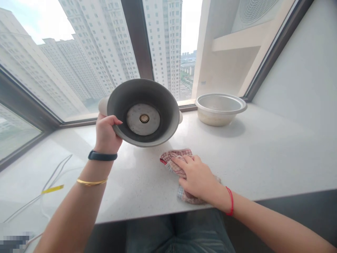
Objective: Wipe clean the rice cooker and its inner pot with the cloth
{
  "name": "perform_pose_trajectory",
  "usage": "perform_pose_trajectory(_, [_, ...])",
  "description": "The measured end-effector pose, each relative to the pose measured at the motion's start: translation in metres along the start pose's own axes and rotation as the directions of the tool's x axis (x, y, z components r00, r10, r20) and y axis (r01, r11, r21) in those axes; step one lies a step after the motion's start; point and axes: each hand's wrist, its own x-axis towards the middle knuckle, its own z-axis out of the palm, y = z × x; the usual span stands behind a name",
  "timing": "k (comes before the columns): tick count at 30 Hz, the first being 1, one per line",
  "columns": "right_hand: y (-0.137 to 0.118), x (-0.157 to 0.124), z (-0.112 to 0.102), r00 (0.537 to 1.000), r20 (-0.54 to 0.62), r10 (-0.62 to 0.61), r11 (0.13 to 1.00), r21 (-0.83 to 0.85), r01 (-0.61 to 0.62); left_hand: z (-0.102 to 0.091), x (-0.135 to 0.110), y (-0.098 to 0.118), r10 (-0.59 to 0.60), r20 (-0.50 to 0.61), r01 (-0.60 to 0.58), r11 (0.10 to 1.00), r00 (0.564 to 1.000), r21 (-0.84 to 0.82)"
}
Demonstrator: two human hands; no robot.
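Because the left fingers (114,120) clamp its side, the cooker body (143,112) presumably holds its tilt; lower right of them, right fingers (187,160) clutch a cloth (173,168) against the counter (137,175).

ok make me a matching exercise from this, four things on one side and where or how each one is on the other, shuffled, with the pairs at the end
1. cooker body
2. metal pot
3. checked cloth
4. yellow tag

A. under the right hand
B. on the pale cord
C. standing on the white surface
D. tilted, held by the left hand

Pairs: 1-D, 2-C, 3-A, 4-B
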Motion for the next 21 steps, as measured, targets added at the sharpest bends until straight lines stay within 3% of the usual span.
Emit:
perform_pose_trajectory(3, [0.021,0.002,-0.023,0.975,-0.222,0.017,0.994,0.11,0.008,-0.011,-0.023,0.01,0.07,0.085,-0.075,0.996,0.994,0.05])
perform_pose_trajectory(4, [0.024,0.002,-0.034,0.938,-0.347,-0.001,0.991,0.123,0.046,-0.014,-0.03,0.011,0.085,0.114,-0.091,0.994,0.99,0.053])
perform_pose_trajectory(6, [0.02,0.005,-0.058,0.822,-0.563,-0.088,0.989,0.052,0.141,-0.017,-0.043,0.012,0.111,0.155,-0.119,0.992,0.982,0.046])
perform_pose_trajectory(7, [0.014,0.01,-0.069,0.773,-0.615,-0.153,0.985,-0.027,0.173,-0.016,-0.049,0.012,0.123,0.167,-0.131,0.99,0.978,0.042])
perform_pose_trajectory(8, [0.006,0.016,-0.079,0.755,-0.617,-0.22,0.975,-0.113,0.192,-0.015,-0.055,0.011,0.131,0.177,-0.141,0.989,0.975,0.042])
perform_pose_trajectory(9, [-0.003,0.025,-0.086,0.77,-0.574,-0.28,0.959,-0.199,0.2,-0.013,-0.06,0.011,0.136,0.185,-0.147,0.988,0.973,0.047])
perform_pose_trajectory(11, [-0.021,0.048,-0.093,0.841,-0.406,-0.357,0.91,-0.353,0.216,-0.007,-0.069,0.011,0.125,0.19,-0.138,0.989,0.974,0.059])
perform_pose_trajectory(14, [-0.038,0.079,-0.081,0.94,-0.11,-0.322,0.86,-0.449,0.242,-0.002,-0.078,0.012,0.096,0.181,-0.107,0.993,0.979,0.054])
perform_pose_trajectory(17, [-0.048,0.088,-0.059,0.963,0.079,-0.257,0.879,-0.394,0.267,-0.001,-0.085,0.012,0.112,0.168,-0.12,0.992,0.98,0.043])
perform_pose_trajectory(21, [-0.066,0.08,-0.039,0.961,0.121,-0.249,0.96,-0.098,0.261,0.0,-0.091,0.009,0.13,0.194,-0.144,0.988,0.972,0.063])
